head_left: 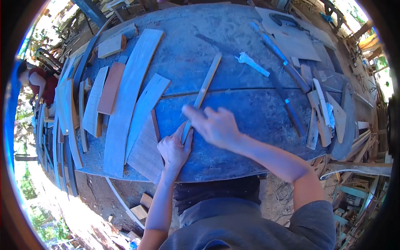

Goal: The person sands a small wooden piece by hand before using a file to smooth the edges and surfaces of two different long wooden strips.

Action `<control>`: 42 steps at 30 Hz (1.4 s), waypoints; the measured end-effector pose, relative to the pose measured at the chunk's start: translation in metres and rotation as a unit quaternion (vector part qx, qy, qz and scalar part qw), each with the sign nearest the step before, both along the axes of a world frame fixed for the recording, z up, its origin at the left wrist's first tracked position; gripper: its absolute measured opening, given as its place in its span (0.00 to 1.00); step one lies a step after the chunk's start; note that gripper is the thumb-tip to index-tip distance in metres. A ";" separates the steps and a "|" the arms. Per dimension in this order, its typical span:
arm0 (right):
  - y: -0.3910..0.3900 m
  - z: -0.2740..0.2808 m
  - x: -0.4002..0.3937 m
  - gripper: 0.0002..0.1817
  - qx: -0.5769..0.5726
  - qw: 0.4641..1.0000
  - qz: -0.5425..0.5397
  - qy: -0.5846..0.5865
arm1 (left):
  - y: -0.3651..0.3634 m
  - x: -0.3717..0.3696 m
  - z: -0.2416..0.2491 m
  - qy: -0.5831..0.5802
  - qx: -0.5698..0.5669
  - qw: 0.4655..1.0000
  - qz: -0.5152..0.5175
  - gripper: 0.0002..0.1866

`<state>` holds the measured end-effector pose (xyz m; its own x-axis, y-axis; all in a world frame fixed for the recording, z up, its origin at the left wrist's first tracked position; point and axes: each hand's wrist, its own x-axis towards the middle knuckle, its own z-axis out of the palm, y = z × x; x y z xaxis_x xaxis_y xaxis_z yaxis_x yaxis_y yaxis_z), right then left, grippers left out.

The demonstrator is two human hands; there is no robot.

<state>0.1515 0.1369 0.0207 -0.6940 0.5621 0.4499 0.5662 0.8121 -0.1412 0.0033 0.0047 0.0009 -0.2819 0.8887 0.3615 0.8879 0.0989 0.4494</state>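
Note:
A narrow wooden strip (208, 77) lies slantwise on the blue worktable (246, 125), its far end pointing away from me. My left hand (174, 151) is closed around the strip's near end, thumb on one side and fingers on the other. Just above it, my right hand (218, 127) is curled over the strip and smeared by motion. A small dark piece (192, 113) shows at the right hand's fingertips; the blur hides what it is. To the left of my left hand lies a wide wooden board (146, 152), close to the wrist.
Several planks, among them a long board (133, 100) and a reddish board (111, 88), cover the table's left side. On the right lie long dark-handled tools (287, 102), a C-clamp (287, 20) and wood offcuts (321, 112). A person (39, 85) is at far left.

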 end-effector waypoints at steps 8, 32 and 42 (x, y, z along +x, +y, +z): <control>0.094 -0.002 0.006 0.22 -0.031 0.989 -0.131 0.064 | -0.002 0.002 0.002 -0.036 0.016 0.999 0.002 0.15; 0.102 0.013 0.002 0.20 -0.075 0.993 -0.089 0.007 | -0.001 0.005 0.003 -0.002 0.006 1.000 -0.002 0.14; -0.001 0.005 -0.007 0.19 -0.082 0.992 0.097 0.022 | -0.004 0.004 0.002 0.012 0.000 1.000 0.000 0.13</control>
